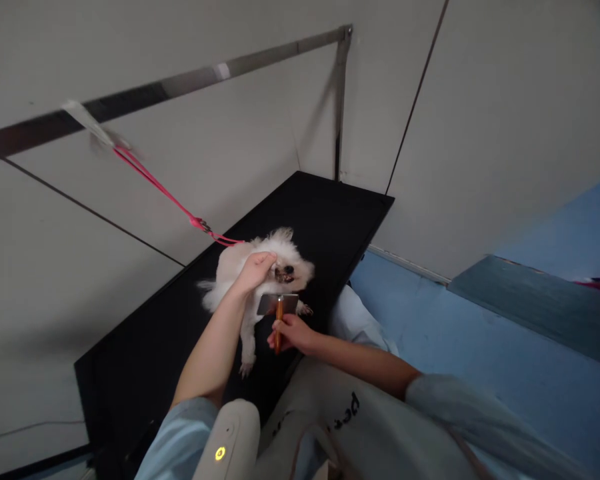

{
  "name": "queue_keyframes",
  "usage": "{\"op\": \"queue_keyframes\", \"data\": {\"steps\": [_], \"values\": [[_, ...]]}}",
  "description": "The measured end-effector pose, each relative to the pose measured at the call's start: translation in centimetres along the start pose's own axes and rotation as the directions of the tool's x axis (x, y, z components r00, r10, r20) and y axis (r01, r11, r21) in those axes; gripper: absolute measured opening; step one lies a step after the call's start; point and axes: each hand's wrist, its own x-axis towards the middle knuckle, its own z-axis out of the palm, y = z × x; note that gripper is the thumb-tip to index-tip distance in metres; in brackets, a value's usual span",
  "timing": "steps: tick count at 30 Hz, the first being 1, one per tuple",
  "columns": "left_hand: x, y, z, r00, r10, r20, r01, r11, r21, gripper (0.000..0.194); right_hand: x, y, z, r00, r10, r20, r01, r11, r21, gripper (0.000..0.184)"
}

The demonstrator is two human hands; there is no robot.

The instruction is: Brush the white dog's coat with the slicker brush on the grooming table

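- Centrally, the dog (pixel 270 285) is on the black tabletop (pixel 170 333); its torso coat appears short, its head coat fluffy. Done and remaining portions cannot be determined.
- Orientation: muzzle toward frame right; long axis runs tail-left to head-right.
- Left hand (pixel 259 269): fingers clenched on fur beside the face.
- Right hand (pixel 297 333): fingers grasping the brush (pixel 280 307), handle roughly upright in view, head crosswise near the chest.
- Pink leash (pixel 153 180): runs from the dog to the overhead bar (pixel 195 81).
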Motion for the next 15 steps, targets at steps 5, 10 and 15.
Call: {"op": "queue_keyframes", "data": {"steps": [5,10,15], "values": [[-0.1,0.4,-0.1,0.998,-0.064,-0.012,0.064,0.997,-0.046,0.040,-0.1,0.0,-0.1,0.990,-0.138,-0.015,0.138,0.990,-0.021,0.015],[0.3,0.1,-0.2,0.995,-0.070,-0.067,0.060,0.989,-0.132,0.035,0.1,2.4,0.0,0.984,0.139,0.110,-0.133,0.989,-0.063,0.017],[0.3,-0.2,-0.3,0.993,-0.083,-0.080,0.066,0.979,-0.195,0.034,0.6,1.3,-0.2,0.985,-0.171,-0.032,0.168,0.982,-0.090,0.010]]}}
